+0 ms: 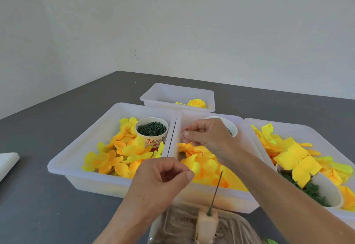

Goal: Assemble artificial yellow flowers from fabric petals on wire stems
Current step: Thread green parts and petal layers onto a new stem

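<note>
Evidently light and floppy, the yellow fabric petal (195,167) is pinched at its edge by left hand (163,178); right hand (207,136) pinches something small, unidentifiable; thin green wire stem (216,192) looks stiff.

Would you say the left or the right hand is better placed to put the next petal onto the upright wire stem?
Probably the left hand: it pinches a yellow petal close beside the tip of the wire stem. The right hand is farther back over the middle tray, its grip on something small.

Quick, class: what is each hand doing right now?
Left hand: pinches a yellow petal.
Right hand: fingers pinched on something small and dark; what it is cannot be told.
</note>
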